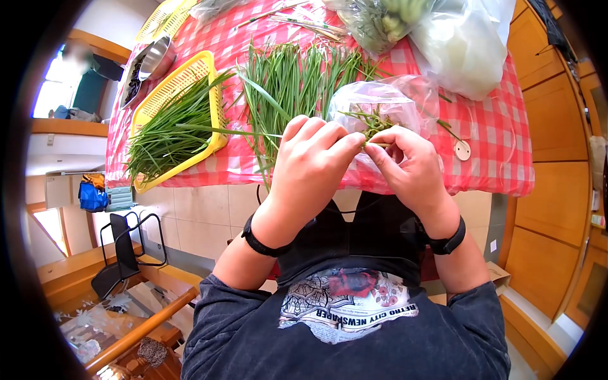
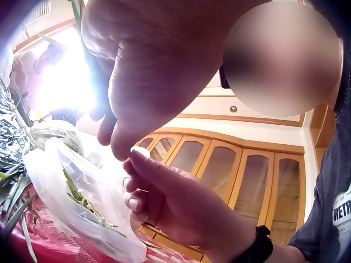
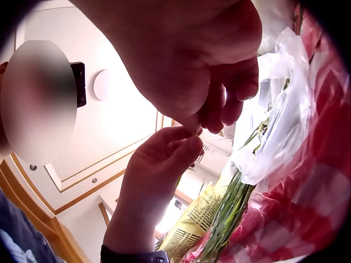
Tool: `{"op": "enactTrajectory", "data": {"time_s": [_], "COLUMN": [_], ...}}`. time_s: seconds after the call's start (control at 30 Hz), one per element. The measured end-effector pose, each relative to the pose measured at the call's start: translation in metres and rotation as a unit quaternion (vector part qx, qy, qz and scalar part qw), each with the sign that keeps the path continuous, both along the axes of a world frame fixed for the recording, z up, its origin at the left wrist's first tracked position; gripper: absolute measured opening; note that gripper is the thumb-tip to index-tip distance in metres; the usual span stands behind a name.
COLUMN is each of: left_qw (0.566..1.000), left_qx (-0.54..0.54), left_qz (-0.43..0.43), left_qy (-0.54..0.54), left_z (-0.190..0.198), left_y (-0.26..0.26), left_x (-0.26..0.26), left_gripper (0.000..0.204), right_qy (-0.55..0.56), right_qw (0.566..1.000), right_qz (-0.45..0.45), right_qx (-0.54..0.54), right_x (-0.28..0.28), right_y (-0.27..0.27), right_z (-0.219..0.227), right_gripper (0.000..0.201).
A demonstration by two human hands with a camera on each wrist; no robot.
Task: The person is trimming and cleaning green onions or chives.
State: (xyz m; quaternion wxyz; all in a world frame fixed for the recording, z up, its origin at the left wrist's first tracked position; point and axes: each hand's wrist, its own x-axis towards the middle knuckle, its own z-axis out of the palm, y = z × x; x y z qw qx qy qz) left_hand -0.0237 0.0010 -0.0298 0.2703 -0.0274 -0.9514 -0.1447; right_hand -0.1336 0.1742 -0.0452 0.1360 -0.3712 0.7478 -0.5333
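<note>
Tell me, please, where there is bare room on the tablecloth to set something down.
The tablecloth is mostly bare at its near right corner, past the white disc. A smaller patch lies beyond the yellow basket, between the metal bowl and the green stalks. The middle is crowded by the left hand, the right hand and the clear bag.

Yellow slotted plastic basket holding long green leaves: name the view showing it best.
The head view: it shows most of the basket, rim and slotted wall included. The right wrist view catches only a slotted part; the left wrist view, none.
</note>
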Motion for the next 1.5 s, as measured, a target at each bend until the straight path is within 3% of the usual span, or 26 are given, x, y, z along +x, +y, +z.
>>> {"op": "enactTrajectory", "data": {"time_s": [0.57,0.63,0.8,1.0,1.07,1.27,1.37,1.5], "left_qw": [1.0,1.0,0.997,0.996,0.996,0.994,0.994,0.995], "left_qx": [0.012,0.014,0.063,0.075,0.081,0.088,0.089,0.083], "left_qz": [-0.011,-0.005,0.031,0.028,0.026,0.022,0.019,0.005], "left_qy": [-0.02,-0.02,-0.02,-0.036,-0.039,-0.056,-0.057,-0.059], "left_z": [0.01,0.013,0.016,0.017,0.017,0.013,0.011,0.011], "left_y": [-0.011,-0.014,-0.025,-0.021,-0.02,-0.017,-0.015,-0.013], "left_x": [0.009,0.01,0.013,0.01,0.01,0.007,0.006,0.004], "left_gripper": [0.009,0.009,0.01,0.01,0.01,0.011,0.011,0.011], "right_qy": [-0.158,-0.167,-0.134,0.031,0.004,0.023,-0.02,0.004], "right_qw": [0.987,0.985,0.989,0.993,0.999,0.999,0.998,0.996], "right_qz": [0.026,-0.015,-0.053,0.006,-0.03,0.0,0.028,0.052], "right_qx": [-0.029,-0.049,-0.032,0.114,0.025,-0.022,-0.052,-0.066], "right_x": [0.0,-0.004,-0.013,-0.019,-0.01,-0.01,-0.006,-0.004], "right_y": [0.01,0.012,0.017,0.017,0.007,0.004,0.0,-0.007], "right_z": [-0.013,-0.023,-0.021,-0.02,-0.013,-0.008,0.001,-0.002], "right_gripper": [0.017,0.017,0.018,0.014,0.017,0.032,0.03,0.024]}}
